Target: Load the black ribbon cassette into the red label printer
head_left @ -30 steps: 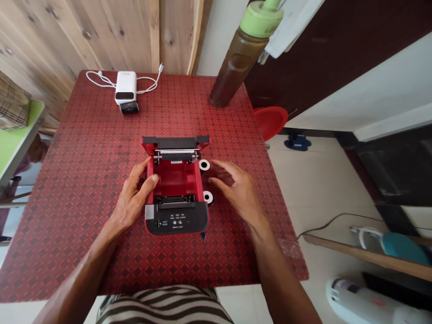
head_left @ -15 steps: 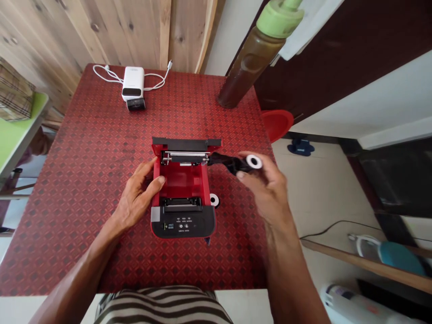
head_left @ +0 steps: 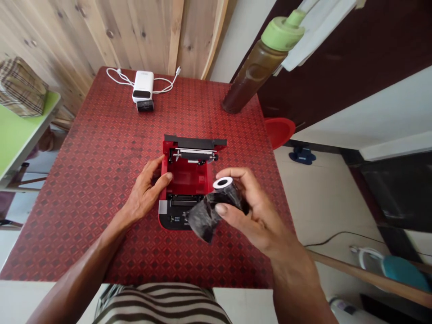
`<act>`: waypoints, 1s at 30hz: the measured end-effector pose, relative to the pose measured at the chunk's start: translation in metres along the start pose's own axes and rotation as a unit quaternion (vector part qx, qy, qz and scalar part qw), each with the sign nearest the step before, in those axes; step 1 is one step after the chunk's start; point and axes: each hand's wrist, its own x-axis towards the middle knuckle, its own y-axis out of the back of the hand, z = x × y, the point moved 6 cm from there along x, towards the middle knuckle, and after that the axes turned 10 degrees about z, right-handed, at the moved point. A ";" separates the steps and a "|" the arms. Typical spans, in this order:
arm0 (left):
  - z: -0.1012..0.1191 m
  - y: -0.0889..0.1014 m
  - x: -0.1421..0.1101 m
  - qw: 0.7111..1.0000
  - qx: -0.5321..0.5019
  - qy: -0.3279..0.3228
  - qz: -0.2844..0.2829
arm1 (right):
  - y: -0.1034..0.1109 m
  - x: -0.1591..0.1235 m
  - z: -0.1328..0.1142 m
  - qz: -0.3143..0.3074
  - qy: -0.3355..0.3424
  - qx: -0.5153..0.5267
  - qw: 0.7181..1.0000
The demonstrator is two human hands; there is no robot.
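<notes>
A red-and-black printer stands on the table with its lid raised and its red inner bay exposed. My left hand grips its left wall, thumb over the rim and fingers outside. In my right hand is a roll of black ribbon with a white core, held between thumb and fingers. A crumpled loose length of the ribbon hangs from it across the right part of the printer's front panel. Under the lid a roller bar shows. The printer's right wall is partly hidden by the ribbon and my right hand.
At the back of the red patterned table lie a white power bank with a white cable and a small dark roll. A tall brown bottle with a green cap stands back right. A red stool is beyond the right edge.
My right hand has moved left and toward me with the ribbon roll. The loose ribbon now hangs over the front panel instead of stretching to the roller. A second white-cored roll beside the printer is no longer visible.
</notes>
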 end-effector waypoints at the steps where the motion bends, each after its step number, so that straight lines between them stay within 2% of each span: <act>1: -0.001 -0.001 0.000 1.000 -0.004 0.003 -0.003 | -0.003 0.000 -0.004 -0.002 0.014 -0.037 0.999; 6: -0.003 -0.003 -0.001 1.000 -0.023 0.000 -0.006 | -0.014 0.009 -0.023 -0.006 0.092 -0.200 0.976; 13: -0.002 0.003 -0.002 0.999 -0.035 -0.010 0.027 | -0.043 0.021 -0.028 -0.007 0.138 -0.302 0.943; 16: 0.000 0.008 -0.001 0.999 -0.031 -0.009 0.043 | -0.055 0.024 -0.028 0.015 0.162 -0.336 0.928; 21: 0.004 0.012 -0.002 0.999 -0.019 -0.004 0.041 | -0.066 0.030 -0.024 0.056 0.180 -0.374 0.908; 24: 0.006 0.012 -0.003 0.999 -0.014 -0.005 0.041 | -0.070 0.035 -0.020 0.037 0.177 -0.400 0.899; 30: 0.008 0.012 -0.003 0.999 0.001 -0.011 0.043 | -0.075 0.047 -0.012 0.010 0.129 -0.441 0.888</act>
